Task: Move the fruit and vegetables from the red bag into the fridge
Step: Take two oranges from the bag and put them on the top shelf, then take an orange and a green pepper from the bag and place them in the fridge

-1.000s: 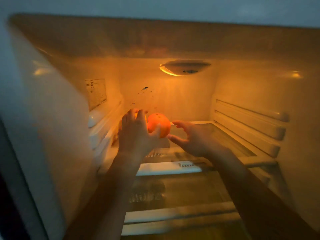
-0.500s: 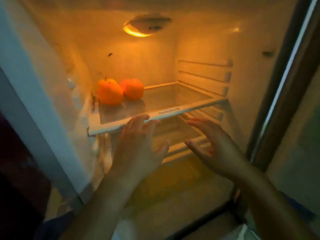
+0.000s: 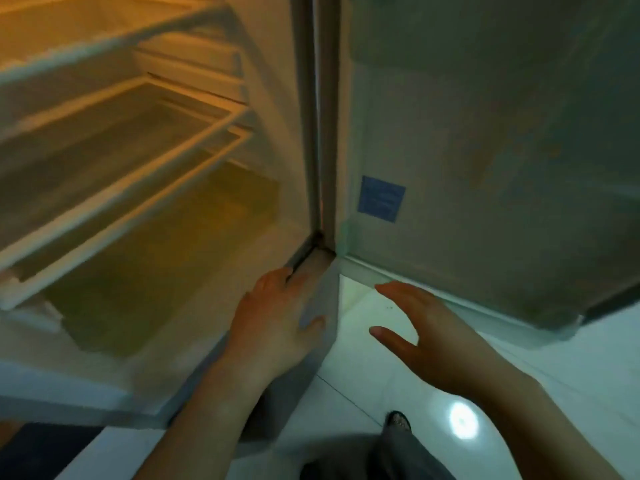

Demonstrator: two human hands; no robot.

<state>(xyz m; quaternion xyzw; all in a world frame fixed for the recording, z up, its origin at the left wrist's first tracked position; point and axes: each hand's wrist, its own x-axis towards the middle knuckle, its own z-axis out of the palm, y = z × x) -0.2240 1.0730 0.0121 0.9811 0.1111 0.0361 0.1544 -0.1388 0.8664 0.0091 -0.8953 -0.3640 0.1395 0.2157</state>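
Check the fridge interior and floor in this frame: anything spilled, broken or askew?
Nothing stands out. The fridge shelves that show look bare and level, the door stands open, and the floor shows only a light reflection. Both hands are empty. The image is blurry, so small marks could be missed.

Both hands, left and right, empty and spread by the open fridge's lower corner, above white floor.

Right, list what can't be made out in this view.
- Fruit: none in view; the head view cuts off the fridge top.
- Red bag: outside the frame.
- Blue sticker on the door: print blurred.
- Left hand, right hand: open, empty.
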